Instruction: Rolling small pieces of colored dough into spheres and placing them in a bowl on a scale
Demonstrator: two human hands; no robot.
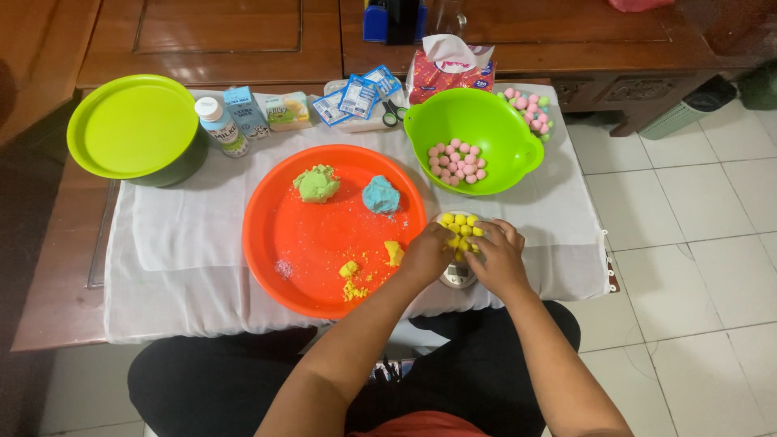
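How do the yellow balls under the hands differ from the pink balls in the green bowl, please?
The yellow balls sit piled on a small scale; the pink balls lie loose in the green bowl. Both hands, left and right, touch the yellow ones; nobody touches the pink ones. Both look small and round.

Round orange plastic tray [307,243]: green dough lump [316,184], blue dough lump [380,195], yellow crumbs [353,283]. Lime-green plastic bowl [495,121]: pink dough balls [457,160]. Small yellow dough balls [459,229] noted.

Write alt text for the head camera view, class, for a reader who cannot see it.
Both hands, left hand and right hand, gather small yellow dough balls on a kitchen scale, beside an orange tray holding green and blue dough lumps; a green bowl holds pink balls.
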